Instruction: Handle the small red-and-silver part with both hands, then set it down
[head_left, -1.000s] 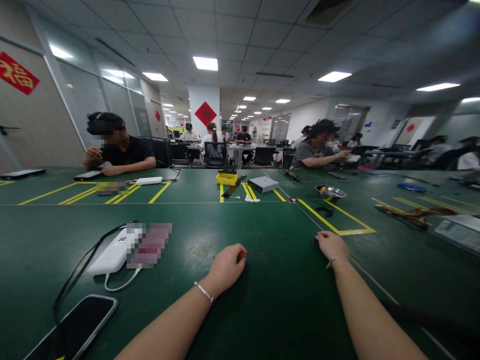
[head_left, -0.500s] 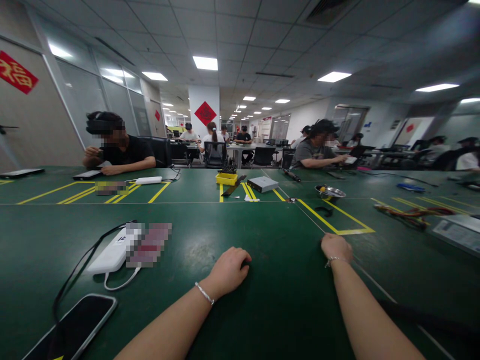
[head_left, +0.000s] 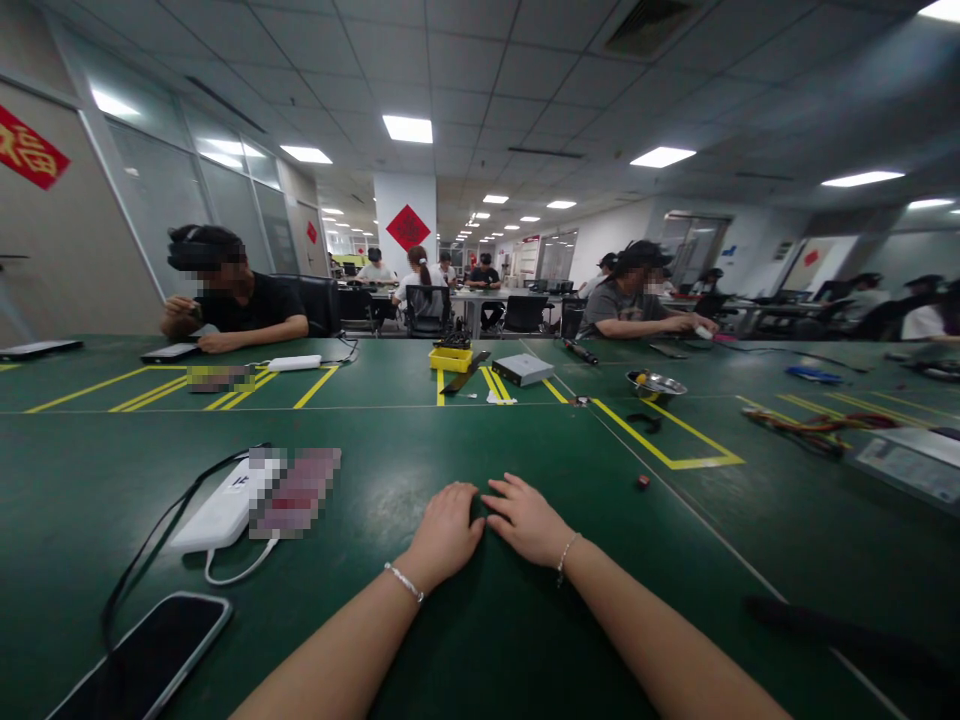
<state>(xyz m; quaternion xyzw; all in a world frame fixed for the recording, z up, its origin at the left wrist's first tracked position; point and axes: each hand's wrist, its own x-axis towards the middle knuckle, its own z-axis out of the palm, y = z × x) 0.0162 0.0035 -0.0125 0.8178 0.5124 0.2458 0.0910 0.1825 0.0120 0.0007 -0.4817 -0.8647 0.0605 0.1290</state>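
Observation:
My left hand (head_left: 448, 535) lies palm down on the green table (head_left: 420, 640), its fingers stretched forward and holding nothing. Close beside it, my right hand (head_left: 529, 520) rests with its fingers spread, also without anything in it. The fingertips of the two hands nearly meet. Off to the right, near the pale seam line, sits a small dark-red block (head_left: 643, 482), apart from both hands. To the left of my left hand are a white power bank (head_left: 221, 510) with a white cable and a smartphone (head_left: 146, 655).
A yellow tray (head_left: 450, 360), a grey metal box (head_left: 523, 370) and a metal bowl (head_left: 660, 384) stand farther back. Bundled wires (head_left: 795, 430) and a silver power supply unit (head_left: 911, 465) lie at right. Two people sit across the table; others work behind.
My right hand has moved left from the seam line to beside my left hand and opened. The dark-red block now shows where it was. My left hand's fingers have straightened.

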